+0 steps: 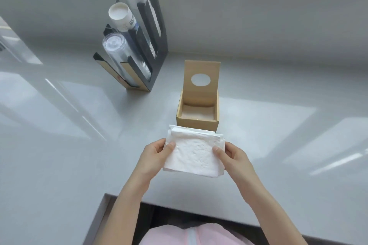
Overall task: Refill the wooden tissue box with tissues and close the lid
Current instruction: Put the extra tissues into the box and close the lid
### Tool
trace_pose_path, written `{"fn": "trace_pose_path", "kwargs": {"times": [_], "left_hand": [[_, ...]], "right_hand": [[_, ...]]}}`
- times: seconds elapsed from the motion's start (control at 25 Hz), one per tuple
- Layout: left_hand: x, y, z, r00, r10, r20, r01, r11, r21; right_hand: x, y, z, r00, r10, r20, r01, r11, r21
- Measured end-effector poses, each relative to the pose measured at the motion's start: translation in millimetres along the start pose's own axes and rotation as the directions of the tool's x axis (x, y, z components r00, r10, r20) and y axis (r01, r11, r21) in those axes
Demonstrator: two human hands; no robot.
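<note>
A small wooden tissue box [196,124] stands on the grey counter in the middle of the view. Its lid [202,93], with an oval hole, is swung up and stands upright at the back. The inside of the box looks bare. Just in front of the box I hold a stack of white tissues [194,153] above the counter. My left hand [155,154] grips the stack's left edge, thumb on top. My right hand [232,155] grips its right edge the same way.
A black stepped cup holder [157,61] with three slanted stacks of paper and plastic cups stands at the back left of the grey counter [278,145]. A grey wall runs behind. The counter's near edge [179,205] has a notch where I stand.
</note>
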State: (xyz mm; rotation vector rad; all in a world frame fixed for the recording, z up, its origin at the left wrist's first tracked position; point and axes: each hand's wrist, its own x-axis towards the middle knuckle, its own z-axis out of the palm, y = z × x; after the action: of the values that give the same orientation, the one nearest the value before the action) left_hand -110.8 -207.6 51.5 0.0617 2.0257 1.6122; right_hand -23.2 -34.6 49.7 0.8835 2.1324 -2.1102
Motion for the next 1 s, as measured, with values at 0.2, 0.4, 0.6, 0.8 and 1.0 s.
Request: {"fn": "trace_pose_path", "kwargs": {"times": [0.2, 0.4, 0.6, 0.8, 1.0], "left_hand": [[32, 16, 9, 0.998, 0.047, -0.05, -0.045, 0.999, 0.023], [55, 37, 6, 0.996, 0.073, -0.047, -0.07, 0.996, 0.058], [86, 52, -2, 0.996, 0.091, -0.014, -0.086, 0.98, 0.181], [107, 65, 3, 0.98, 0.195, -0.036, -0.17, 0.92, 0.352], [127, 71, 9, 0.965, 0.257, -0.043, -0.21, 0.865, 0.456]], "right_hand": [[38, -21, -14, 0.998, -0.068, -0.002, 0.067, 0.995, -0.076], [59, -39, -11, 0.995, -0.086, -0.043, 0.081, 0.991, -0.104], [78, -53, -8, 0.986, -0.082, -0.143, 0.058, 0.984, -0.166], [98, -65, -6, 0.971, -0.089, -0.22, 0.039, 0.974, -0.222], [118, -77, -6, 0.964, -0.142, -0.224, 0.045, 0.92, -0.388]]}}
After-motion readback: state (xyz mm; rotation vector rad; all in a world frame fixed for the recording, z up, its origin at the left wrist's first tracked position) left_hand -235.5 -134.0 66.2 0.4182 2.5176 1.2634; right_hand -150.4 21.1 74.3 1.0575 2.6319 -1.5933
